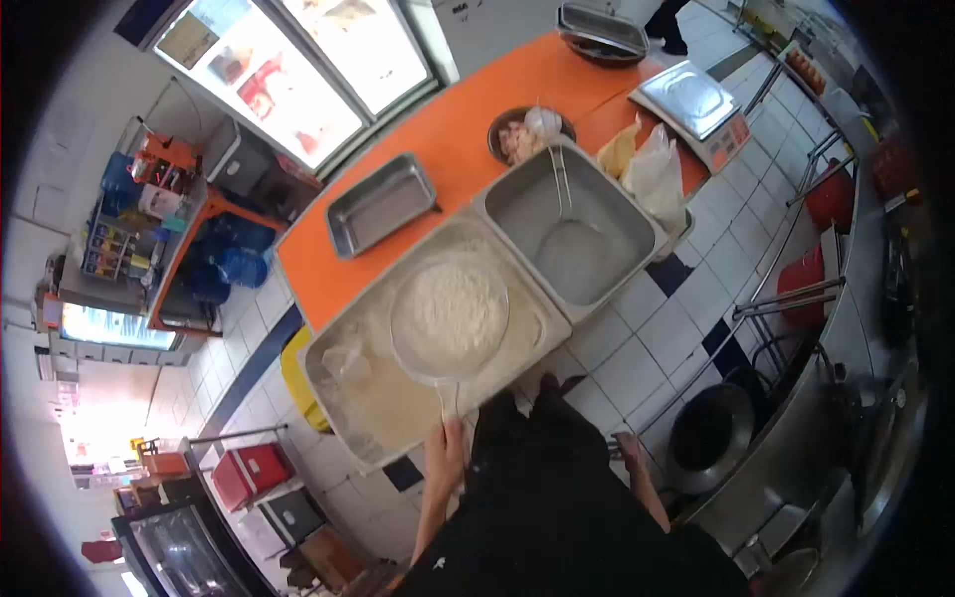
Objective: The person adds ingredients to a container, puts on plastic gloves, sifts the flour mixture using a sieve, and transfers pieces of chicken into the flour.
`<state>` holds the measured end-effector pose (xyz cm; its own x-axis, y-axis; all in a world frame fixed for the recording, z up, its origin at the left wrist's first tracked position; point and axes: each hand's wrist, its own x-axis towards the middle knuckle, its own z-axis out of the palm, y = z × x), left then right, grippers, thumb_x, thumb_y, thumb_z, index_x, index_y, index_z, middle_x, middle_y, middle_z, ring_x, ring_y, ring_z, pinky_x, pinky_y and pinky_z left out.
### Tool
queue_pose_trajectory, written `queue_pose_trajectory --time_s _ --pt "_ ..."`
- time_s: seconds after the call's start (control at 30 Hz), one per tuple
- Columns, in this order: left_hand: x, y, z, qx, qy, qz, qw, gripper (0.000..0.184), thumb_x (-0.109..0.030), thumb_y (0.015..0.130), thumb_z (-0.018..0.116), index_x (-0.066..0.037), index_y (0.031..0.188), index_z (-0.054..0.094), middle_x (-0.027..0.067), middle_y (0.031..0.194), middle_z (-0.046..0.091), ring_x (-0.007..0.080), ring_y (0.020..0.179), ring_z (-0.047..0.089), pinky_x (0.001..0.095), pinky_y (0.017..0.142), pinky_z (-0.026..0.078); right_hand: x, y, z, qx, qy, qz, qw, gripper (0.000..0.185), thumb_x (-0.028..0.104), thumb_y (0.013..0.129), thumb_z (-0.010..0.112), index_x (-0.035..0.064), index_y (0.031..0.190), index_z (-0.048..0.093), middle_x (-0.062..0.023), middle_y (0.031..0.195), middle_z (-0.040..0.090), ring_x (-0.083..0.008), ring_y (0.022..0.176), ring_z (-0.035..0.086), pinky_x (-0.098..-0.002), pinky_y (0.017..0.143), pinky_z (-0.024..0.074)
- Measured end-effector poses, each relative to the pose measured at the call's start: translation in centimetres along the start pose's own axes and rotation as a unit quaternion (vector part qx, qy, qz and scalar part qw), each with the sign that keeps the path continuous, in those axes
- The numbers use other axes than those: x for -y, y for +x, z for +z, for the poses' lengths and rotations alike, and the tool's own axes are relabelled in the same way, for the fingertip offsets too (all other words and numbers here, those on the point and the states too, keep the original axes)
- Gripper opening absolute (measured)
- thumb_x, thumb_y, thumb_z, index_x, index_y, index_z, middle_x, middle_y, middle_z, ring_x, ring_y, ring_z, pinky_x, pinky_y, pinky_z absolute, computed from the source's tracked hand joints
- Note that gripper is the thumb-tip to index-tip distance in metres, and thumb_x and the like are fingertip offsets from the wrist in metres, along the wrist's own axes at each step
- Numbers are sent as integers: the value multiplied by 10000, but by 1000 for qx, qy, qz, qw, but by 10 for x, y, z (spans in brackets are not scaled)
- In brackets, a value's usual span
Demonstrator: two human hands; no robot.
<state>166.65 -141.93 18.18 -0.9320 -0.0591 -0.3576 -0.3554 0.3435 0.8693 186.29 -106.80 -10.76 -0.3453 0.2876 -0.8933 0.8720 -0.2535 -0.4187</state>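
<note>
Balancing the sieve of flour level needed the left hand clamped round its handle, the right hand hanging loose, unclosed.

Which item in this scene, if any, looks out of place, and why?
A clear, plastic-looking item lies in the tray of pale powder, near the sieve that the left hand holds. It looks odd among loose powder, though it may be a scoop; I cannot tell. No damage stands out.
</note>
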Motion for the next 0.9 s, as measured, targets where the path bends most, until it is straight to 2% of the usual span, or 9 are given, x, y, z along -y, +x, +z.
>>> queue_pose_trajectory --time_s 0.03,0.1,0.23,0.37,0.47,0.53,0.67,0.8,0.9 --pt "1 10 0 7 19 21 1000 328 -251 998 424 34 870 526 50 605 458 176 606 450 362 566 395 22 13 5 0 7 -10 1000 355 298 927 497 13 1109 605 -130 884 664 -224 714 655 -361 586 512" --pt "32 14 12 1 61 34 998 398 -304 1026 368 -55 738 485 -15 552 400 63 486 386 232 435 309 19 29 0 2 5 -15 1000 351 285 936 481 16 1122 607 -137 902 669 -231 715 662 -359 578 520" --pt "-20 -30 8 -1 -111 -58 992 272 -260 988 451 -38 852 532 -4 543 422 84 417 388 260 382 309 -3 31 -4 -12 -9 30 999 370 300 941 467 18 1139 603 -148 943 669 -241 751 670 -388 617 529" --pt "-13 -4 9 -6 -59 -61 996 347 -265 1008 418 -21 791 534 -5 555 433 84 468 414 266 427 311 -27 45 -16 77 52 -47 995 372 339 931 515 36 1141 565 -128 911 655 -240 700 651 -360 552 520" --pt "-20 0 17 -13 -48 -11 999 374 -285 1023 393 -46 751 482 -19 561 415 72 465 386 267 417 301 23 28 -5 27 16 -39 999 400 400 949 503 43 1119 561 -111 911 648 -226 731 639 -355 563 518" --pt "15 15 20 -13 9 26 1000 379 -326 1035 378 -81 757 457 -36 529 393 55 418 364 245 369 282 -17 1 -10 10 13 1 1000 402 401 952 497 41 1120 561 -109 916 646 -226 748 636 -357 575 519" --pt "-31 -24 15 -4 -112 -76 991 345 -293 1033 380 -88 765 456 -47 542 376 52 431 355 245 382 277 24 18 -8 9 -7 0 1000 409 328 911 547 3 1159 560 -162 970 650 -267 799 666 -358 573 521" --pt "-14 -12 10 19 -40 -68 997 318 -305 1021 409 -80 805 471 -54 596 389 44 475 355 239 400 278 12 7 -15 73 47 -70 994 375 308 908 558 18 1145 574 -153 934 651 -253 720 663 -362 547 518" --pt "-11 -24 20 -14 -70 -32 997 323 -293 1018 412 -70 793 473 -56 593 381 43 474 345 236 404 268 15 25 -13 3 25 15 1000 360 322 920 556 24 1122 578 -140 941 636 -247 687 641 -394 550 534"
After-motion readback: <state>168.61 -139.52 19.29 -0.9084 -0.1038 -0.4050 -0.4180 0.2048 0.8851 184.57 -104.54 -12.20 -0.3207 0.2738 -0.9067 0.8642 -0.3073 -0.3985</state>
